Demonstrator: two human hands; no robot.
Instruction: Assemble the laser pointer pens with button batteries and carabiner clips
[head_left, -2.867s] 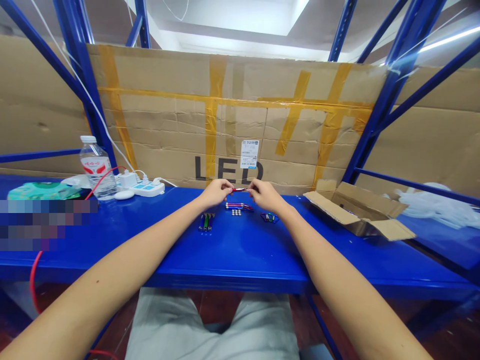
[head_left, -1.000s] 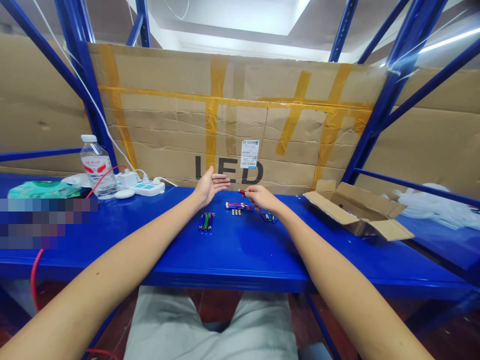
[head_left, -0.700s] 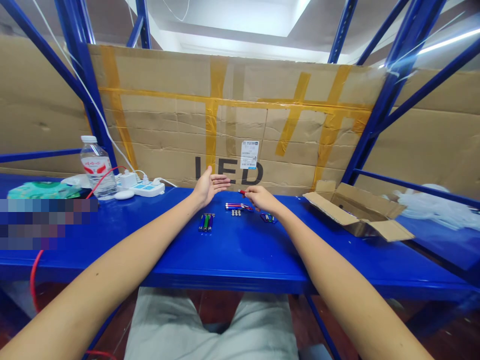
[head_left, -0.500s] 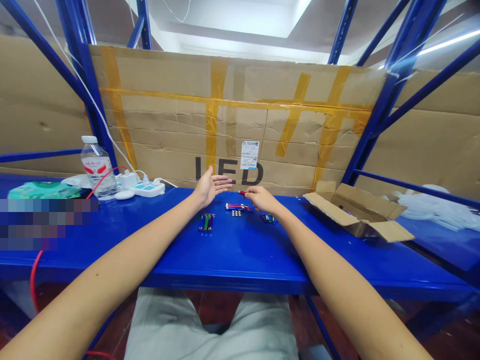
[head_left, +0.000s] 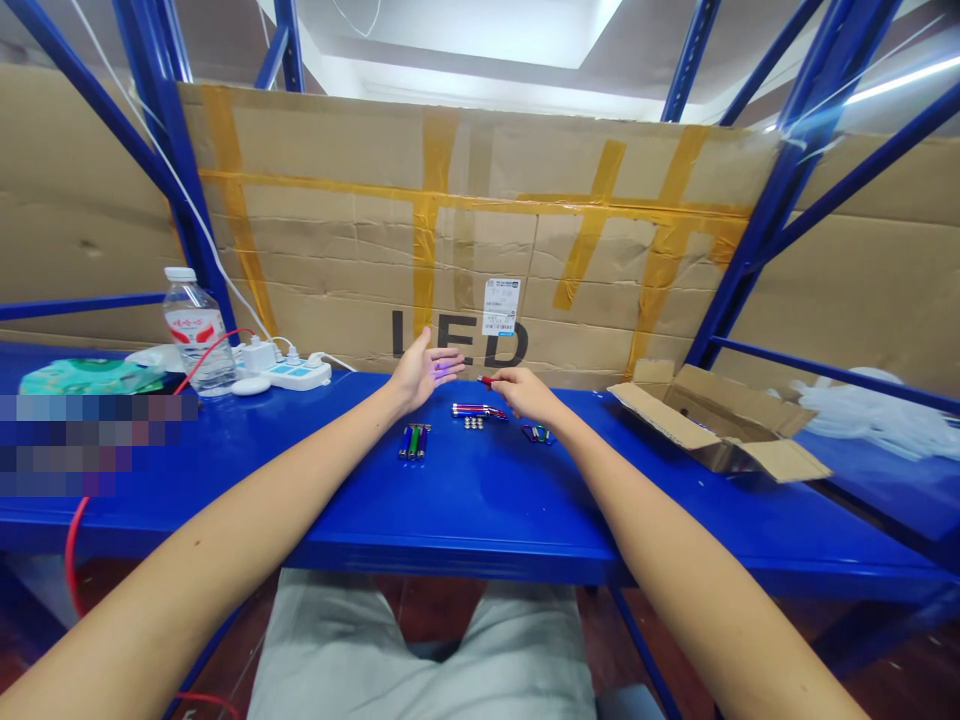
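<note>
My right hand is closed round a small red flashlight whose front end points left. Facing it, my left hand is held up with palm and fingers stretched out, and a violet glow falls on its palm and fingers. Below and between the hands lie several slim metal flashlights, beside a small group of silvery button cells. Three more tubes, blue, green and purple, lie side by side closer to me. A cluster of coloured carabiner clips rests under my right wrist.
An opened cardboard box stands at the right of the blue table. At the left are a water bottle, a white power strip and a green packet. A large cardboard sheet closes off the back.
A violet light now shows on my left palm, where none was visible before. Both hands have stayed nearly in place, and the red flashlight is still in my right hand.
</note>
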